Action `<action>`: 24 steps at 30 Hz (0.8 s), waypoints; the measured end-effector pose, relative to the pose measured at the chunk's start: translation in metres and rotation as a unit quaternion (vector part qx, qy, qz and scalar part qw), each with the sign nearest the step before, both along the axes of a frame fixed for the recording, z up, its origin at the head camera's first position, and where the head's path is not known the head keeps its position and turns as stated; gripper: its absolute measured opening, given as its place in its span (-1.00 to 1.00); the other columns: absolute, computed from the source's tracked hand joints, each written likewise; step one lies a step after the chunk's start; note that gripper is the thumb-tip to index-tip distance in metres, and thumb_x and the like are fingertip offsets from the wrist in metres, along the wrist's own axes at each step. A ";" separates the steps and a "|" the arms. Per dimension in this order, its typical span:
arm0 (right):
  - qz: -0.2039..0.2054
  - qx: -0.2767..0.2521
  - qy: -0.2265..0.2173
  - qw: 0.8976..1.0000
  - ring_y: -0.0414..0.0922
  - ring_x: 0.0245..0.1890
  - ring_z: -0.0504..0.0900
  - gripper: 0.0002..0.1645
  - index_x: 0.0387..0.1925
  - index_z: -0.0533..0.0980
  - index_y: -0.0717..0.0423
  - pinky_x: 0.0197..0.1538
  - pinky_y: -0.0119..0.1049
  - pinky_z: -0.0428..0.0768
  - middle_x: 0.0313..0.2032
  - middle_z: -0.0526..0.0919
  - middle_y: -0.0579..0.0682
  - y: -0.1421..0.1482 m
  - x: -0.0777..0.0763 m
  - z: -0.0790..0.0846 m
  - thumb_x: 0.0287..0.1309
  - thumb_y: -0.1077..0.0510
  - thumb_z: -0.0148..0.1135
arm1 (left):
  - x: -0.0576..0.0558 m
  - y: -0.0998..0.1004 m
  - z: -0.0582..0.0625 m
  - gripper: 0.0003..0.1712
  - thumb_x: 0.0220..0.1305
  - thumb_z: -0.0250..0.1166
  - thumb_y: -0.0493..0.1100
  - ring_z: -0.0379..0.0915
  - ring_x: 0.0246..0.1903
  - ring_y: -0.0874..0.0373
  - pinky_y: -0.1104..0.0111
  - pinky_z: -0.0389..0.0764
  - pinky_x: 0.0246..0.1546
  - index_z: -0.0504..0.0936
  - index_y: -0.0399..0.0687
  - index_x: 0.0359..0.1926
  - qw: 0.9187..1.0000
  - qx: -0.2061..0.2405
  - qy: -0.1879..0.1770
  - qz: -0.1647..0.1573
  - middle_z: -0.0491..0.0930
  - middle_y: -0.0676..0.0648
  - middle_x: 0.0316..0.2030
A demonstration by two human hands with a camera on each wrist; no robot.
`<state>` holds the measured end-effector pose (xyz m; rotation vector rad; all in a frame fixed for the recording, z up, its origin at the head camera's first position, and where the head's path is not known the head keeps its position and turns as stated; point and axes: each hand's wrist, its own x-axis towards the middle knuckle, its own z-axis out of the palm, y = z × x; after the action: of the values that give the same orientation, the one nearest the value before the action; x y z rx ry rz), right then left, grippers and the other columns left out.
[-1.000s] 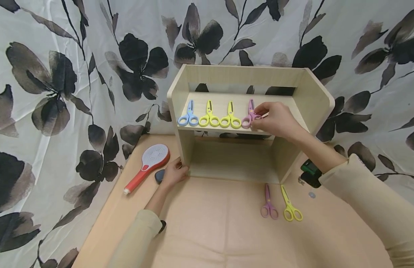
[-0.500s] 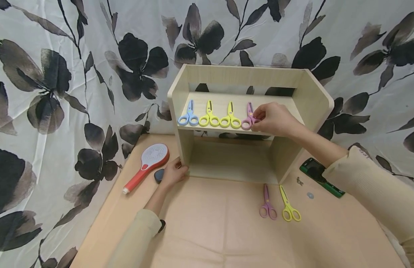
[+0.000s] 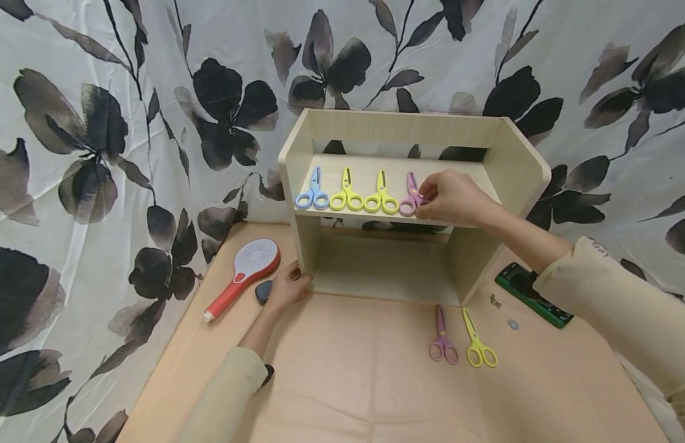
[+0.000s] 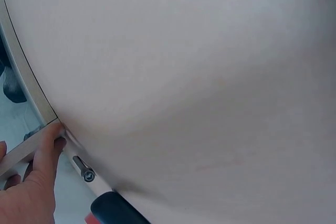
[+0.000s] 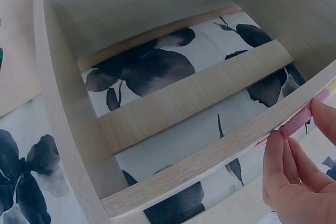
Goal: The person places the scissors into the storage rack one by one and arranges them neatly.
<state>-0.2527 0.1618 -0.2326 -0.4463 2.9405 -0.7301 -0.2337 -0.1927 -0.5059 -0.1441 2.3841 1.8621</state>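
Note:
A pale wooden two-tier shelf (image 3: 386, 258) stands on the table. On its upper board, blue scissors (image 3: 314, 191), two pairs of yellow scissors (image 3: 346, 192) and purple scissors (image 3: 411, 197) lie in a row, handles toward the front edge. My right hand (image 3: 453, 197) pinches the purple pair by its handle; in the right wrist view the pink-purple handle (image 5: 296, 123) shows between thumb and fingers, right at the board's edge. Low at the shelf's left front corner, my left hand (image 3: 289, 287) grips the side panel (image 4: 23, 153), thumb and fingers on opposite faces.
More purple scissors (image 3: 443, 344) and yellow scissors (image 3: 477, 344) lie before the shelf's right side. A green-and-black tool (image 3: 533, 295) and a grey disc (image 3: 512, 324) are farther right. A red-and-white shower head (image 3: 248, 271) and a dark rounded object (image 3: 263, 292) lie left.
The held purple scissors have shifted slightly left and turned a little, their tips swinging left. The right forearm has moved slightly, uncovering more of the green-and-black tool. My left hand stays at the corner.

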 end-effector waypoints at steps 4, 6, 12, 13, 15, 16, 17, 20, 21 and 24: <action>0.001 -0.001 -0.005 1.000 0.11 -0.07 0.58 -0.53 0.03 0.62 0.37 0.05 -0.01 0.59 -0.07 0.71 0.29 0.000 0.000 -0.001 0.14 0.17 0.46 | 0.001 -0.001 -0.002 -0.40 0.38 0.26 -0.21 0.60 0.05 0.00 0.07 0.80 -0.10 0.52 0.03 0.43 1.000 -0.001 0.001 0.001 0.54 -0.26 0.36; 0.002 -0.001 -0.007 1.000 0.11 -0.06 0.58 -0.52 0.04 0.61 0.38 0.07 -0.01 0.60 -0.06 0.70 0.29 0.000 0.000 -0.002 0.15 0.17 0.45 | 0.001 -0.001 -0.003 -0.38 0.37 0.26 -0.21 0.60 0.05 0.01 0.08 0.80 -0.10 0.50 0.04 0.44 1.000 0.001 0.001 0.001 0.54 -0.26 0.36; 0.005 0.006 -0.011 1.000 0.18 0.05 0.59 -0.40 0.18 0.53 0.43 0.24 0.10 0.59 0.06 0.67 0.36 0.001 0.003 -0.001 0.17 0.17 0.42 | 0.003 -0.001 -0.003 -0.35 0.37 0.26 -0.23 0.62 -0.04 0.05 0.08 0.79 -0.11 0.47 0.03 0.47 1.000 0.006 0.000 0.003 0.53 -0.28 0.35; 0.004 0.007 -0.010 1.000 0.20 0.08 0.59 -0.37 0.21 0.52 0.43 0.27 0.12 0.58 0.09 0.66 0.38 0.002 0.003 0.000 0.18 0.16 0.42 | 0.003 -0.001 -0.003 -0.35 0.36 0.26 -0.23 0.62 -0.05 0.07 0.09 0.79 -0.11 0.48 0.03 0.47 1.000 0.005 0.000 0.004 0.53 -0.28 0.35; 0.000 0.009 -0.009 1.000 0.23 0.15 0.57 -0.33 0.26 0.48 0.42 0.31 0.16 0.55 0.15 0.63 0.39 0.003 0.006 0.002 0.20 0.15 0.40 | 0.003 -0.001 -0.002 -0.36 0.37 0.27 -0.22 0.62 -0.07 0.09 0.09 0.79 -0.12 0.49 0.03 0.46 1.000 0.005 -0.001 0.004 0.54 -0.27 0.35; -0.002 0.008 -0.004 1.000 0.24 0.18 0.56 -0.31 0.28 0.47 0.42 0.33 0.18 0.53 0.17 0.62 0.40 0.005 0.008 0.003 0.21 0.13 0.40 | 0.002 -0.001 -0.001 -0.37 0.37 0.27 -0.22 0.63 -0.09 0.09 0.09 0.79 -0.12 0.49 0.03 0.45 1.000 0.006 -0.001 0.004 0.54 -0.27 0.35; -0.003 0.007 0.001 1.000 0.25 0.20 0.54 -0.29 0.30 0.45 0.42 0.33 0.19 0.52 0.19 0.60 0.40 0.006 0.011 0.004 0.22 0.12 0.40 | 0.002 -0.001 -0.001 -0.37 0.37 0.27 -0.22 0.63 -0.09 0.09 0.09 0.79 -0.12 0.49 0.03 0.45 1.000 0.006 -0.001 0.004 0.55 -0.27 0.34; -0.005 -0.012 0.020 1.000 0.30 0.26 0.51 -0.23 0.36 0.40 0.41 0.35 0.23 0.51 0.26 0.54 0.42 0.012 0.023 0.006 0.25 0.08 0.41 | 0.001 -0.001 0.000 -0.37 0.37 0.26 -0.24 0.63 -0.09 0.08 0.07 0.79 -0.11 0.49 0.03 0.45 1.000 0.010 -0.002 0.003 0.56 -0.27 0.34; -0.005 -0.022 0.027 0.999 0.30 0.27 0.50 -0.21 0.38 0.39 0.40 0.35 0.25 0.50 0.28 0.53 0.42 0.014 0.029 0.006 0.25 0.08 0.42 | 0.000 -0.001 0.000 -0.37 0.38 0.25 -0.24 0.63 -0.08 0.05 0.05 0.79 -0.10 0.49 0.04 0.45 1.000 0.009 -0.003 0.002 0.55 -0.27 0.34; 0.002 -0.073 0.041 0.997 0.32 0.31 0.48 -0.19 0.42 0.34 0.38 0.38 0.25 0.49 0.33 0.46 0.41 0.021 0.050 0.003 0.25 0.14 0.43 | -0.001 0.000 -0.001 -0.37 0.39 0.24 -0.26 0.65 -0.04 -0.06 0.00 0.78 -0.07 0.47 0.03 0.46 1.000 0.010 0.000 -0.001 0.55 -0.28 0.34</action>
<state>-0.2028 0.1828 -0.2300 -0.5044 2.9722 -0.9515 -0.2350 -0.1928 -0.5066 -0.1403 2.3639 1.8836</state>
